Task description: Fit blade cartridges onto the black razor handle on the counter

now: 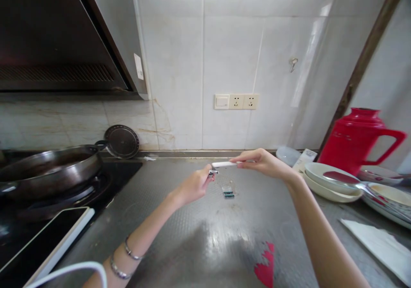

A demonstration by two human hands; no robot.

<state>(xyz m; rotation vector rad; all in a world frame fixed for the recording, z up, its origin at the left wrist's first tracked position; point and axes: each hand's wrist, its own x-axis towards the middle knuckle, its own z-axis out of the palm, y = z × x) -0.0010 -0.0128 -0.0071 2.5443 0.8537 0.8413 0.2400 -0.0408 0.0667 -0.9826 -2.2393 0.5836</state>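
A thin white stick [221, 164] lies level above the counter, spanning the gap between my two hands. My right hand [258, 163] pinches its right end between thumb and fingers. My left hand [194, 184] is closed at the stick's left end, around a small shiny metal piece [213, 172] with a bit of pink below it. What exactly that piece is, and whether the left fingers grip the stick too, I cannot make out. Just below the hands, a small clear packet with teal bands [228, 193] rests on the grey metal counter [192, 236].
On the left are a steel pan [51, 168] on the black cooktop and a phone-like slab [45, 249] with a white cable. A red thermos [356, 140], stacked bowls [334, 181], and white paper [379, 245] stand right. A torn red scrap [266, 266] lies in front.
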